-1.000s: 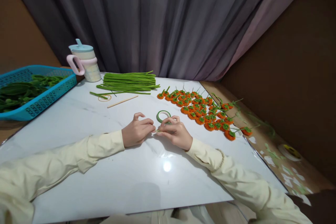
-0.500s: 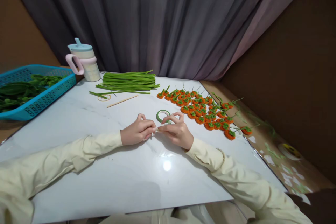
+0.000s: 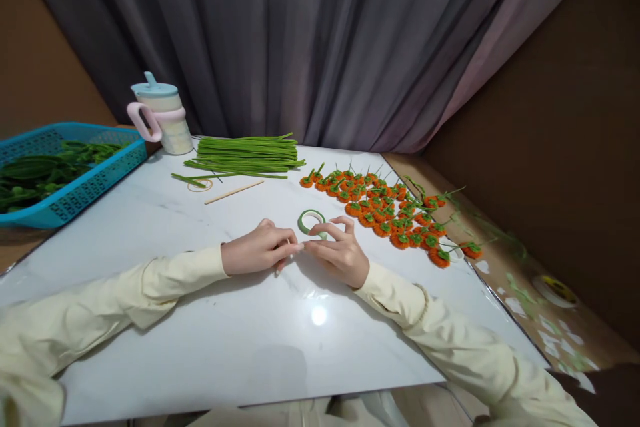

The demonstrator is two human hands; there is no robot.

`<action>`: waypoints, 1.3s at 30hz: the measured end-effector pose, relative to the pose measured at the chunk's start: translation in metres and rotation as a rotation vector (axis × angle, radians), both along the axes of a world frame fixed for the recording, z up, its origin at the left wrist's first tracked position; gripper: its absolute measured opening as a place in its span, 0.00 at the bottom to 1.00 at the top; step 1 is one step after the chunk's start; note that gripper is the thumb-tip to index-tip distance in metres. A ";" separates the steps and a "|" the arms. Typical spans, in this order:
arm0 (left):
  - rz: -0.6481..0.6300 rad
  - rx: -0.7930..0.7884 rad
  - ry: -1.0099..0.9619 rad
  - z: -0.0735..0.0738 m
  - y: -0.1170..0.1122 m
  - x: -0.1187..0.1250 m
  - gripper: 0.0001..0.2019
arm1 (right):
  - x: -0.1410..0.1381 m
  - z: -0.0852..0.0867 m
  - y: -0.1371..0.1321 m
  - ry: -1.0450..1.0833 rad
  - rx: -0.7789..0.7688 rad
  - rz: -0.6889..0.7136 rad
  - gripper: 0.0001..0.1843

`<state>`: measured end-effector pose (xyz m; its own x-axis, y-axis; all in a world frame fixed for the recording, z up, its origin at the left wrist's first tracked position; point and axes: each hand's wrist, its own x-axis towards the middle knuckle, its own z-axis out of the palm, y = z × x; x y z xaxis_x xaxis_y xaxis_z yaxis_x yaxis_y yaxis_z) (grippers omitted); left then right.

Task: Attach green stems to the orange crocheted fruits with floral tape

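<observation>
My left hand and my right hand meet fingertip to fingertip over the middle of the white marbled table. Both are closed in a pinch on a small whitish piece, mostly hidden by the fingers and too small to name. Just behind the right fingers lies a roll of green tape, its near edge partly covered by them. To the right, several orange fuzzy pumpkins with green tops and thin stems are laid out in rows.
A bundle of green pipe cleaners lies at the back, with a thin wooden stick before it. A lidded tumbler stands back left beside a blue basket of green pieces. Paper scraps litter the brown surface at right.
My left hand has shifted slightly left and its fingers have straightened a little. Less of the whitish piece shows between the hands. My right hand stays nearly in place.
</observation>
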<state>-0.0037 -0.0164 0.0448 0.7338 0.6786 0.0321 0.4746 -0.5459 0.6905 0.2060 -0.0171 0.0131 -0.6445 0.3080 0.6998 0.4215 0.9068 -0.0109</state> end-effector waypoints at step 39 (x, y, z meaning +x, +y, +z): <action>0.161 -0.296 -0.181 0.013 -0.005 0.001 0.08 | 0.001 -0.003 -0.003 -0.087 0.000 -0.042 0.13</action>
<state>-0.0023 -0.0213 0.0579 0.6171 0.7843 -0.0633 0.3942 -0.2385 0.8875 0.2069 -0.0203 0.0102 -0.6896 0.3361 0.6415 0.4586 0.8882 0.0277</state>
